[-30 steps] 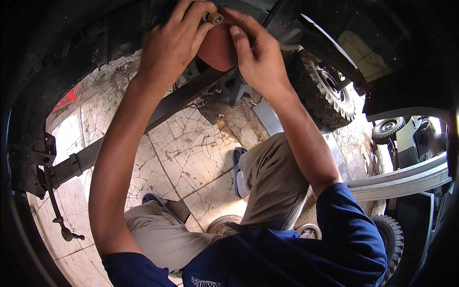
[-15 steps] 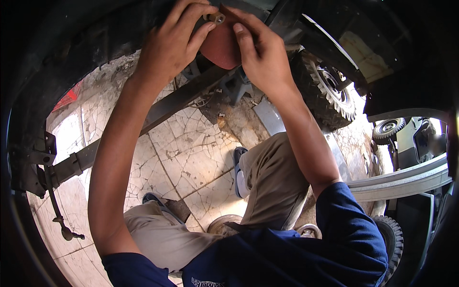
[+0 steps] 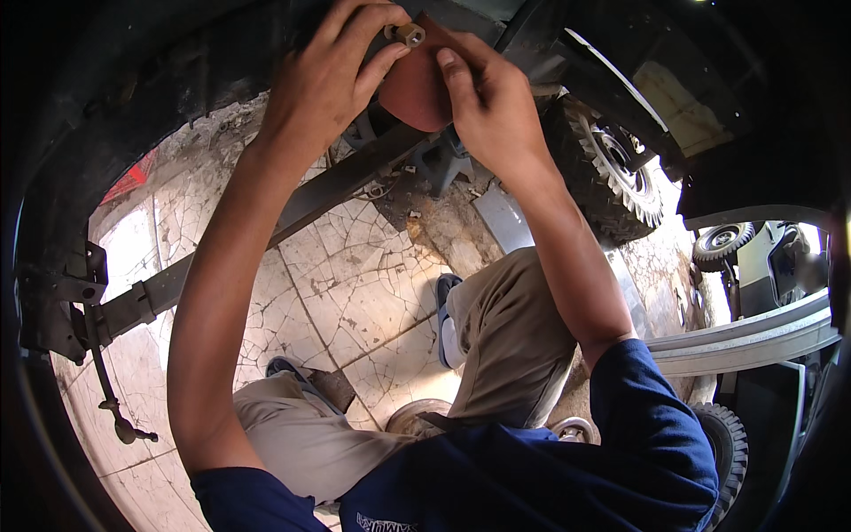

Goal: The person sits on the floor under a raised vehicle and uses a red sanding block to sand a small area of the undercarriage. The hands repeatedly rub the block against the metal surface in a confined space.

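Observation:
High in the view, both my arms reach up under a dark vehicle body. My left hand [image 3: 324, 84] is closed in a pinch on a brass hex fitting [image 3: 409, 35], its bored end showing between thumb and forefinger. Right beside it, my right hand [image 3: 498, 111] grips a reddish-brown piece of sandpaper [image 3: 414, 93], thumb on the near face and fingers behind. The sheet hangs down in a rounded curve, close behind the fitting. Whether the paper touches the fitting I cannot tell.
A dark metal frame rail [image 3: 310, 202] crosses diagonally below my hands. At the right stand a knobby wheel [image 3: 612, 173] and a pale curved metal bumper [image 3: 745, 341]. A rod with a ball end [image 3: 124, 430] hangs at the left. Cracked tiles [image 3: 346, 266] cover the floor.
Both hands have shifted slightly right with the fitting and the sandpaper. The fitting has turned a little in my left fingers. Both grips stay closed.

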Action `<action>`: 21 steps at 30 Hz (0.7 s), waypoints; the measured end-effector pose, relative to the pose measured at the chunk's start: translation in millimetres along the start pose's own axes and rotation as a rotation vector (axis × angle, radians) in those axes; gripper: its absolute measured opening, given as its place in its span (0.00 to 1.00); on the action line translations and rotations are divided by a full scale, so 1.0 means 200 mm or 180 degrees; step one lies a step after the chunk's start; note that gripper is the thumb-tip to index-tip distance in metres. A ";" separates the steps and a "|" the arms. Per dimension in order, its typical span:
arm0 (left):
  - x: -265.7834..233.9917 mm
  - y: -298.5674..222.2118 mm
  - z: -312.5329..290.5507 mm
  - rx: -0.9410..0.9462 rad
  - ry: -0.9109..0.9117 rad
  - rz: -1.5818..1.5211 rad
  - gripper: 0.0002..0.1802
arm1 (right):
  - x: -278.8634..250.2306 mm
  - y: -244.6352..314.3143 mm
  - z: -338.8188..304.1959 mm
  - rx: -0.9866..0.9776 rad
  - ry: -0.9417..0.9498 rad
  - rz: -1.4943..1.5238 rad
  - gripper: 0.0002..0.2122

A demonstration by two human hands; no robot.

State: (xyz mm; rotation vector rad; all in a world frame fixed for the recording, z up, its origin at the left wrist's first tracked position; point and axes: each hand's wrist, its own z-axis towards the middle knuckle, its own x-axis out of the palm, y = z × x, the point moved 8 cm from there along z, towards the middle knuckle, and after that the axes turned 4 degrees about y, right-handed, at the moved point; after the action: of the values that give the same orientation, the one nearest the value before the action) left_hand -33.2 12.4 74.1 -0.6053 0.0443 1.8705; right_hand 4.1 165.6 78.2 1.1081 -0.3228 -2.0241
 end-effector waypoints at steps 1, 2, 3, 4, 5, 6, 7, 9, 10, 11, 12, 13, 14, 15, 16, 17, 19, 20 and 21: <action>0.00 0.00 0.00 -0.0059 0.0024 0.0025 0.17 | 0.00 -0.01 0.00 0.0070 0.0045 -0.0074 0.15; 0.00 0.01 0.01 -0.0118 0.0047 0.0050 0.18 | -0.01 0.01 0.00 -0.0105 -0.0064 -0.0047 0.15; 0.00 0.00 0.01 -0.0107 0.0019 0.0059 0.18 | -0.02 0.02 0.00 -0.0279 -0.0174 -0.0021 0.15; 0.00 0.00 0.01 -0.0106 -0.0009 0.0077 0.18 | -0.02 0.03 0.00 -0.0456 -0.0274 0.0015 0.14; 0.00 0.00 0.01 -0.0105 -0.0037 0.0095 0.18 | -0.02 0.03 0.00 -0.0403 -0.0261 0.0024 0.14; 0.00 0.01 0.01 -0.0090 -0.0032 0.0083 0.18 | -0.03 0.02 0.01 -0.0351 -0.0248 0.0032 0.14; 0.00 0.01 0.01 -0.0076 -0.0024 0.0066 0.18 | -0.03 0.02 0.01 -0.0295 -0.0235 0.0039 0.14; 0.01 0.02 0.01 -0.0134 0.0025 0.0038 0.18 | -0.01 -0.01 0.00 -0.0249 -0.0146 -0.0110 0.14; 0.01 0.03 0.01 -0.0206 0.0067 0.0036 0.18 | 0.00 -0.01 0.01 -0.0232 -0.0102 -0.0175 0.14; 0.01 0.04 0.01 -0.0279 0.0109 0.0036 0.18 | -0.02 0.00 0.01 -0.0334 -0.0193 -0.0150 0.14; 0.01 0.03 0.01 -0.0244 0.0107 -0.0010 0.17 | -0.04 0.03 0.01 -0.0436 -0.0284 -0.0123 0.14; 0.01 0.03 0.00 -0.0214 0.0113 -0.0056 0.17 | -0.05 0.05 0.00 -0.0531 -0.0373 -0.0090 0.15; 0.01 0.02 0.00 -0.0184 0.0119 -0.0101 0.17 | -0.04 0.03 0.00 -0.0412 -0.0280 -0.0114 0.15; 0.00 0.01 0.00 -0.0071 0.0099 -0.0067 0.17 | -0.02 0.01 0.00 -0.0294 -0.0186 -0.0138 0.15; -0.01 0.00 0.01 0.0026 0.0055 -0.0050 0.16 | -0.01 0.00 0.01 -0.0191 -0.0096 -0.0169 0.15; -0.01 0.01 0.01 0.0124 0.0012 -0.0033 0.16 | -0.01 0.01 0.01 -0.0306 -0.0154 -0.0185 0.15; -0.02 0.00 0.01 0.0206 -0.0010 -0.0012 0.15 | -0.04 0.03 0.00 -0.0440 -0.0349 -0.0047 0.15; -0.02 0.00 0.01 0.0155 -0.0003 -0.0025 0.15 | -0.05 0.04 0.00 -0.0502 -0.0445 0.0017 0.15; -0.01 0.00 0.01 0.0105 0.0004 -0.0040 0.15 | -0.05 0.02 0.01 -0.0419 -0.0354 0.0038 0.14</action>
State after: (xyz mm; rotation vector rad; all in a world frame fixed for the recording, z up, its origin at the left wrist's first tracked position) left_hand -33.1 10.6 77.2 -0.5830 0.0719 1.8538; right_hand 8.0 169.7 86.6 0.9135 -0.2479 -2.0692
